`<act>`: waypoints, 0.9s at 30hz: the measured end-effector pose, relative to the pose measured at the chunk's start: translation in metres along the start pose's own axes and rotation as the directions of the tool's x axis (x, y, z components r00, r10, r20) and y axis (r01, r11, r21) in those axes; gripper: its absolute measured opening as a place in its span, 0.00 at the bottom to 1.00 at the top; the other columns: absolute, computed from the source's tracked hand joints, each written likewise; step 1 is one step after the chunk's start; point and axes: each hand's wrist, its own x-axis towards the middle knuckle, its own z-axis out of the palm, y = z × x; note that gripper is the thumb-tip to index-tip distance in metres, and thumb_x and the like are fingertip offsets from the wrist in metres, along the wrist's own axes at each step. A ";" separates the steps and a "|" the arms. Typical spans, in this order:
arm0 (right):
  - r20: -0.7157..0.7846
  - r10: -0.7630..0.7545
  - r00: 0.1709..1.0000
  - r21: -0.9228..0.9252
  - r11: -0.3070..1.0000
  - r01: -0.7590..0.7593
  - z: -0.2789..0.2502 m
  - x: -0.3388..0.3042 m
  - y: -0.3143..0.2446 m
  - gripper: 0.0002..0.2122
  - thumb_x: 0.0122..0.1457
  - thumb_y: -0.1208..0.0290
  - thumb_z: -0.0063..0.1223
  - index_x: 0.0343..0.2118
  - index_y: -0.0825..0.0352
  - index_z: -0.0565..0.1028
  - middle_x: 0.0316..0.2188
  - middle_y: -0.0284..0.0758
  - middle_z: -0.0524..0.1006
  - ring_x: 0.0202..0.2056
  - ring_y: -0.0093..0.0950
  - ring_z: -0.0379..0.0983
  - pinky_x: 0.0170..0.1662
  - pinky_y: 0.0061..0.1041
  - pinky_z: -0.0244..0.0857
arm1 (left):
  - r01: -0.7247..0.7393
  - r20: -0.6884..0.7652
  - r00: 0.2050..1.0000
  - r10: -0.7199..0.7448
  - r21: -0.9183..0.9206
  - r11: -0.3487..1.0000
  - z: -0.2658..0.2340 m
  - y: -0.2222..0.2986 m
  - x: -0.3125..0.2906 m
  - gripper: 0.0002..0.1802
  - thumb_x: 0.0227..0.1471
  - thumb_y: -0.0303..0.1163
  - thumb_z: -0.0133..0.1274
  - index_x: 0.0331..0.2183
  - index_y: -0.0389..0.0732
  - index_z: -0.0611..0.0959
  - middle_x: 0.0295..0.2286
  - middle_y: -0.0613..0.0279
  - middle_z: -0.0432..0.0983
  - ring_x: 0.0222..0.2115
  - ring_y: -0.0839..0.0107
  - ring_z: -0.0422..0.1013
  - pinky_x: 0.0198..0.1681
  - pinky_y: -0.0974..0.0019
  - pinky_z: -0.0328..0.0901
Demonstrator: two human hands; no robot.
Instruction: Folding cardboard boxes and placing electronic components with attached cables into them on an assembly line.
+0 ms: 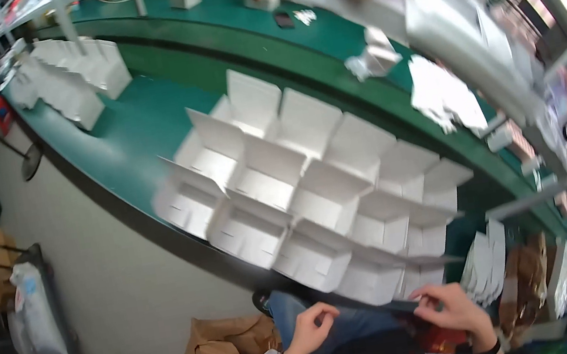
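While three slanting rows of white open-topped boxes (326,207) are filling the middle of a green tabletop (135,142), two bare hands are hovering by its near edge. The left hand (311,330) is hanging in front of blue jeans (368,324), apart from the boxes, its fingers curving loosely with nothing visible between them. The right hand (452,310) is bending its fingers just beside the front row's end box (424,276); whether they are touching or pinching anything is impossible to tell. Farther right, white stacked card pieces (485,263) are leaning together. At the far left, more white boxes (105,72) are standing. The step in hand is apparently the setting of boxes into rows, lids raised. Adjusting that end box would be calling for a light pinch on its wall, with the closely packed neighbours staying undisturbed.
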 end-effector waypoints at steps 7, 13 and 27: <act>0.348 -0.185 0.919 0.305 0.949 0.075 -0.101 0.002 -0.142 0.19 0.66 0.74 0.59 0.59 0.70 0.73 0.38 0.35 0.83 0.36 0.22 0.78 0.44 0.22 0.72 | 0.085 -0.047 0.994 -0.095 -0.183 0.979 -0.075 0.147 -0.017 0.09 0.60 0.24 0.55 0.42 0.33 0.84 0.35 0.60 0.84 0.36 0.75 0.79 0.42 0.69 0.73; 0.109 -0.496 0.861 0.488 0.781 0.389 -0.141 0.049 -0.296 0.23 0.64 0.75 0.59 0.62 0.72 0.71 0.44 0.38 0.82 0.42 0.28 0.80 0.51 0.25 0.72 | -0.044 -0.027 0.999 0.047 0.100 0.994 -0.174 0.232 0.022 0.10 0.61 0.26 0.54 0.44 0.34 0.84 0.37 0.61 0.84 0.37 0.74 0.79 0.44 0.69 0.73; -0.375 -0.348 0.859 -0.802 0.587 -0.113 -0.336 0.604 -0.544 0.31 0.53 0.71 0.62 0.61 0.73 0.69 0.60 0.53 0.73 0.62 0.48 0.68 0.66 0.40 0.63 | 0.100 -0.410 0.909 -0.077 0.035 0.994 -0.544 0.184 -0.014 0.10 0.63 0.27 0.56 0.46 0.37 0.84 0.38 0.61 0.83 0.40 0.73 0.79 0.47 0.67 0.74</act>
